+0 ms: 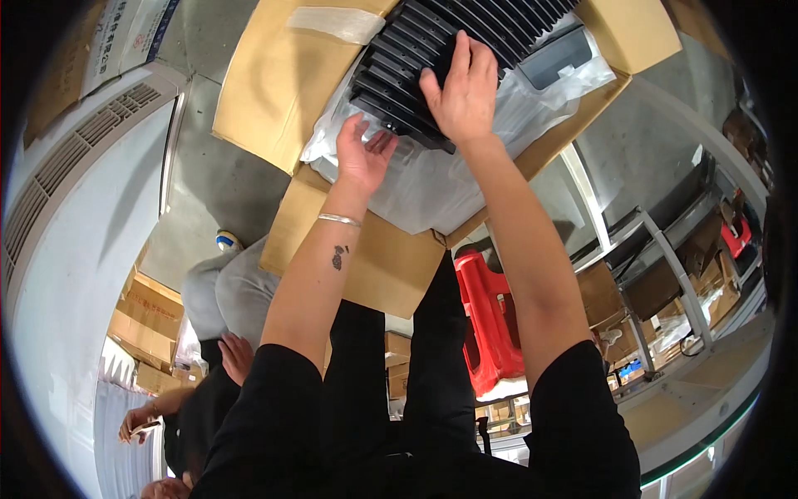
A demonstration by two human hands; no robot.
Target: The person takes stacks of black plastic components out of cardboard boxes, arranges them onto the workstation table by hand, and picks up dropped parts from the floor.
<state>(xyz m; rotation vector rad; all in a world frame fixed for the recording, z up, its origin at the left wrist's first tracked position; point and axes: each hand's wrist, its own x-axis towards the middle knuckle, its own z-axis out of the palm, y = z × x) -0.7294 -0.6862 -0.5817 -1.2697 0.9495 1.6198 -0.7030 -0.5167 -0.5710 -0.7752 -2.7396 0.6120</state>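
Hands apart: the right hand (465, 100) rests spread on a black ribbed block (397, 93) in a cardboard box (259, 62) at 12 o'clock; the left hand (363, 158), loosely cupped beside it, could best steady its edge.

Parts (395, 75) are showing black, repeating ridges making a striped pattern. Box (264, 91) is showing tan, its tape (337, 23) looking pale. Wrap (432, 195) is reading translucent white. Stool (495, 328) is showing bright red. Sleeves (270, 391) are showing plain black, bracelet (339, 219) silver, tattoo (337, 258) dark. Floor (212, 137) is looking grey. Co-worker's trousers (241, 287) are showing grey; shoe (226, 241) is mixing blue, white, yellow.
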